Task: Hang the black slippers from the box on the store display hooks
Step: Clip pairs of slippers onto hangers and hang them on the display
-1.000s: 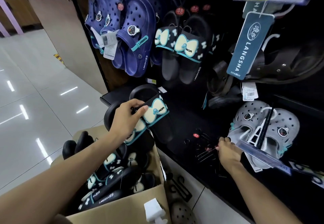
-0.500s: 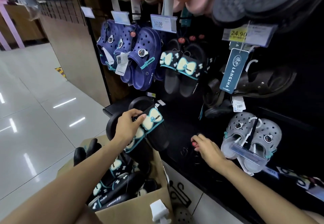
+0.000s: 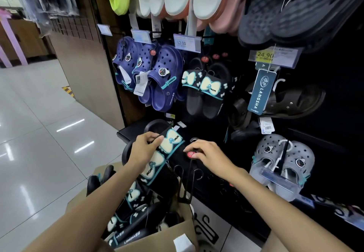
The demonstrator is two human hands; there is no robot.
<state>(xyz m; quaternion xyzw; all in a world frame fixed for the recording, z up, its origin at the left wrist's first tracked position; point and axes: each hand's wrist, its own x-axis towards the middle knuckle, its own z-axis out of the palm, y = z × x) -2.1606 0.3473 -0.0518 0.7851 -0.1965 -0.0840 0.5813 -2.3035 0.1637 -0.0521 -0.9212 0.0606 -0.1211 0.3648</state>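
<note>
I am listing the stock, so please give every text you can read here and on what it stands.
"24.90": yellow price label.
"LANGSHA": teal hanging tag.
"LANGSHA": navy clog strap.
"MOM": bow strap of held black slipper pair.
"L2.00", perhaps 12.00: white price label.
Barcode tags: too small to read.

Three navy clogs, two grey clogs (one box), two hands

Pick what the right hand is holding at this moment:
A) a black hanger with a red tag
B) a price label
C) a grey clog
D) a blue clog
A: the right hand pinches the top of a black hanger at its red tag, while the left hand grips the black slippers.
</note>
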